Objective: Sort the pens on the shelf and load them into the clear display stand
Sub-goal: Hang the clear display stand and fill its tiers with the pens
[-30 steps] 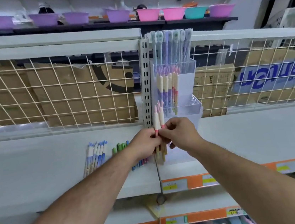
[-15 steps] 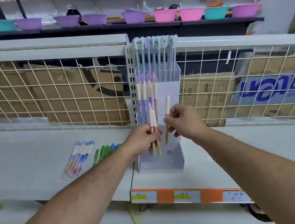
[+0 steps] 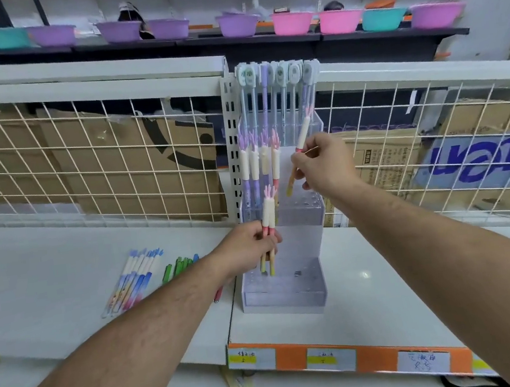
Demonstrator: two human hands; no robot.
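A clear tiered display stand (image 3: 294,291) sits on the white shelf (image 3: 49,283), against the slotted upright. Its top tier holds several tall pens with blocky caps (image 3: 278,76); the middle tier holds several cream-and-purple pens (image 3: 256,161). My left hand (image 3: 247,249) grips two pink-and-yellow pens (image 3: 268,215) upright in front of the stand's lower tiers. My right hand (image 3: 320,161) pinches one pink-and-yellow pen (image 3: 301,134), tilted, at the right side of the middle tier. Loose blue-and-white pens (image 3: 135,278) and green pens (image 3: 176,267) lie on the shelf to the left.
A white wire grid (image 3: 115,165) backs the shelf, with cardboard boxes (image 3: 99,167) behind it. Coloured plastic bowls (image 3: 236,25) line a dark shelf above. Orange price strips (image 3: 348,358) run along the shelf's front edge.
My right hand has risen with its single pen from the lower tiers to the middle tier's right side. The left hand still holds its two pens, now lower relative to the stand.
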